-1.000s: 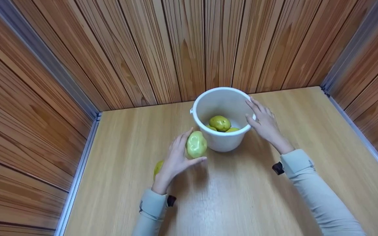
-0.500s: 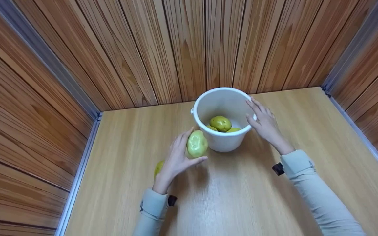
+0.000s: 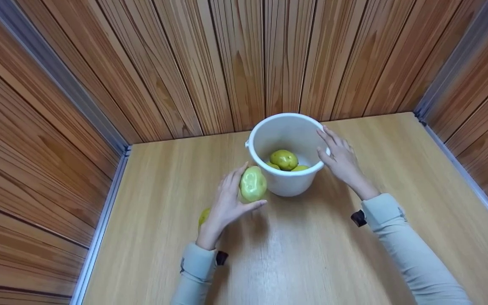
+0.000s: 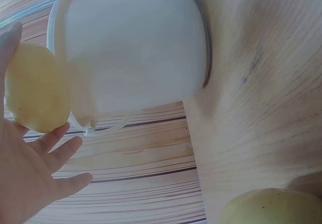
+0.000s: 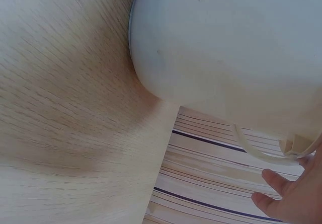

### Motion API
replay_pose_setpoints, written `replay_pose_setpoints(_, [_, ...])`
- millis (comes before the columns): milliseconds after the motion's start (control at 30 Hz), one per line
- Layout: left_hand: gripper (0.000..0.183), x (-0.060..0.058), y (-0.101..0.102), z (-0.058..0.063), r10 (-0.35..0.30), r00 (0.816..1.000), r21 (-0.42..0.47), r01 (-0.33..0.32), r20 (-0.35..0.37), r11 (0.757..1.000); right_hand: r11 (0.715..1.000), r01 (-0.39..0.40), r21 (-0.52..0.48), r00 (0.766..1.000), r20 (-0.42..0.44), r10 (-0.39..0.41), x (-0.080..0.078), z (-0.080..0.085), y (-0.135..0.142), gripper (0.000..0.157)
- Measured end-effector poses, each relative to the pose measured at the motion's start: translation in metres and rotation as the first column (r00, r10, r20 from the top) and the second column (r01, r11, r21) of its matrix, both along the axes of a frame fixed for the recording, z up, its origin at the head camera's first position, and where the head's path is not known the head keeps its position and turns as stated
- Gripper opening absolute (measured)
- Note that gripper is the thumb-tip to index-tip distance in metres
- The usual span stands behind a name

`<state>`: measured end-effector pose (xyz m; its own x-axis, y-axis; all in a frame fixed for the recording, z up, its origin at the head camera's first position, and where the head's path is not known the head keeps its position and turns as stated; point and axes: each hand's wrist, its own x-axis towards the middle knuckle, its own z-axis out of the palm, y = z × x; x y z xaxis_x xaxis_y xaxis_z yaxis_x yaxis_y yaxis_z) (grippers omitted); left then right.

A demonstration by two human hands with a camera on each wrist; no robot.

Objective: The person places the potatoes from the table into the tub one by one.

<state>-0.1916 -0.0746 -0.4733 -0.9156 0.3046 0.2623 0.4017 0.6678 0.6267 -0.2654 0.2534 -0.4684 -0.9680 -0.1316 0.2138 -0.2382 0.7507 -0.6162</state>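
Note:
My left hand holds a pale, peeled-looking potato between thumb and fingers, just left of a white bucket. In the left wrist view this potato overlaps the bucket's rim, and the other fingers spread away from it. My right hand rests on the right side of the bucket's rim, thumb and fingers spread. The right wrist view has its fingers extended beside the bucket's handle. Inside the bucket lie several potatoes, one on top.
Another potato lies on the wooden table, partly hidden behind my left wrist. The bucket stands near the table's back edge, before a wood-panelled wall. Metal rails run along the sides.
The held potato and the left hand have risen very slightly in the head view. The right hand and the bucket stay as they were.

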Motion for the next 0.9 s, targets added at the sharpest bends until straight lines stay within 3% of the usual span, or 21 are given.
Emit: replay_pose_setpoints(900, [0.1, -0.008, 0.0, 0.011, -0.021, 0.997, 0.032, 0.023, -0.073, 0.999, 1.0, -0.012, -0.01, 1.0, 0.003, 0.012, 0.001, -0.001, 0.001, 0.058])
